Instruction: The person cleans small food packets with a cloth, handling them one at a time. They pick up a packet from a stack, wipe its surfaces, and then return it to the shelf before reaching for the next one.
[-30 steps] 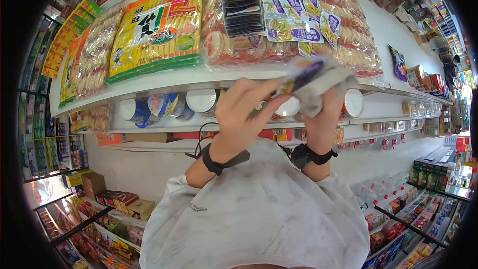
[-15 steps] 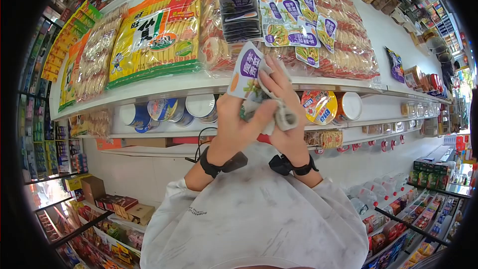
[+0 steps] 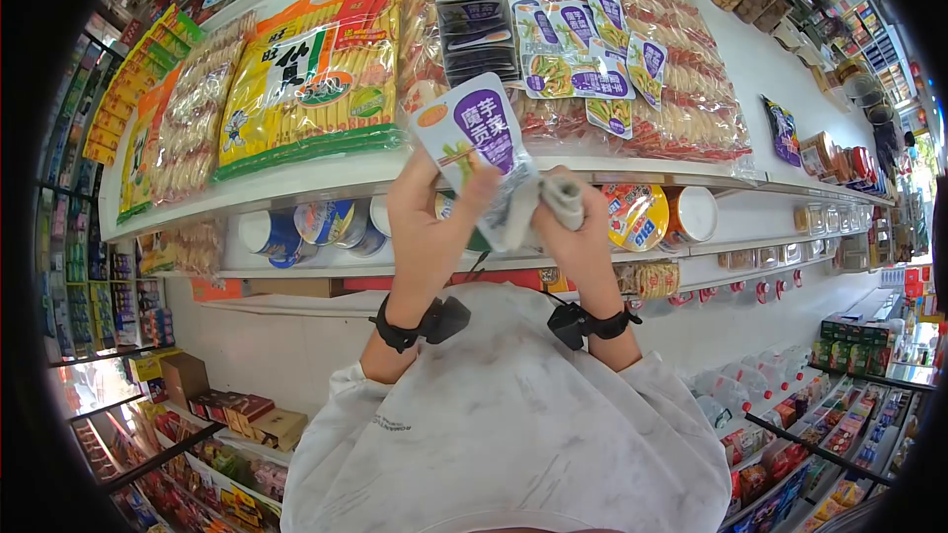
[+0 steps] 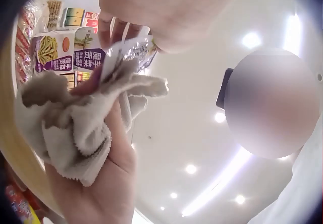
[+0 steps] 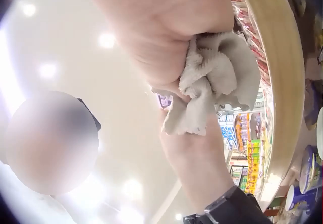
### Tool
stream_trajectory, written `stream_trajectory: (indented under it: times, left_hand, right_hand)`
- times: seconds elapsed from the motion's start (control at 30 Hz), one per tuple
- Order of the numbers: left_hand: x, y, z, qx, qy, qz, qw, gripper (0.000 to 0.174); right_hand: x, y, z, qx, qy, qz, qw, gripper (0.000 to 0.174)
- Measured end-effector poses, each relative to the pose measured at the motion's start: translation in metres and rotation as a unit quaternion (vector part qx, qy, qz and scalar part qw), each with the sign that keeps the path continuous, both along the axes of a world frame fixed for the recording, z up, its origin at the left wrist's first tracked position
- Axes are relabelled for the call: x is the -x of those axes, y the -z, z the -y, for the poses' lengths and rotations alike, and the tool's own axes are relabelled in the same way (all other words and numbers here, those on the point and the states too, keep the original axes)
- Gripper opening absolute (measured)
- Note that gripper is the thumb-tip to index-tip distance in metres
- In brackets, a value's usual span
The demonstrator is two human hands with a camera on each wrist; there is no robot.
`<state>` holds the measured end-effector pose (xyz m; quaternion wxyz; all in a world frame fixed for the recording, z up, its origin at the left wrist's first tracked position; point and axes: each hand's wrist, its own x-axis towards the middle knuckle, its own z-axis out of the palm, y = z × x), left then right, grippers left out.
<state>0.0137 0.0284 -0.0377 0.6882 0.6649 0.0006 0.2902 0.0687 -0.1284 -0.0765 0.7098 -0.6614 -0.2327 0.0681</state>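
In the head view, my left hand (image 3: 432, 222) grips a white and purple snack packet (image 3: 481, 133) by its side, its printed front facing up. A bunched grey-white cloth (image 3: 563, 197) is held in my right hand (image 3: 581, 242), pressed against the packet's lower right edge. In the left wrist view the cloth (image 4: 81, 128) hangs in folds over the right hand's fingers, close to the shiny packet (image 4: 126, 57). Folds of cloth (image 5: 212, 77) hide most of the packet in the right wrist view. Beyond the hands, similar packets (image 3: 573, 49) lie spread beside an open box of packets (image 3: 476, 25).
Large bags of round crackers (image 3: 691, 89) lie under the box and packets. A yellow bag of stick snacks (image 3: 311, 74) is to the left. The white shelf's front edge (image 3: 326, 183) runs just beyond the hands, with lidded tubs (image 3: 696, 212) on the level below.
The packet has turned from blurred and tilted to face up, shifting left. My right hand with the cloth has moved from across the packet to its lower right edge.
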Motion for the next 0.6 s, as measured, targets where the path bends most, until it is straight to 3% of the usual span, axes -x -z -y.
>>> stream_trajectory:
  times: [0.03, 0.13, 0.23, 0.3, 0.5, 0.6]
  left_hand:
    - [0.000, 0.002, 0.000, -0.032, 0.022, -0.007, 0.999, 0.028]
    - [0.001, -0.004, 0.005, 0.094, 0.032, -0.083, 0.992, 0.029]
    - [-0.001, 0.001, -0.001, 0.096, -0.063, -0.094, 0.989, 0.025]
    - [-0.002, 0.001, 0.001, 0.113, -0.070, -0.052, 0.990, 0.024]
    - [-0.001, 0.002, 0.005, 0.121, -0.079, -0.004, 0.989, 0.025]
    - [0.001, 0.004, 0.003, 0.101, -0.086, -0.015, 0.991, 0.025]
  right_hand:
    - [-0.001, 0.002, 0.002, -0.006, 0.012, -0.018, 1.000, 0.018]
    - [-0.002, 0.004, 0.004, -0.027, 0.026, -0.060, 0.997, 0.020]
    - [0.002, -0.004, 0.002, -0.045, -0.010, -0.081, 0.996, 0.024]
    - [0.003, -0.013, 0.002, -0.036, -0.049, -0.092, 0.994, 0.028]
    - [0.011, -0.004, -0.001, -0.072, -0.016, -0.253, 0.965, 0.034]
    - [0.004, 0.001, 0.004, -0.041, -0.036, -0.230, 0.972, 0.037]
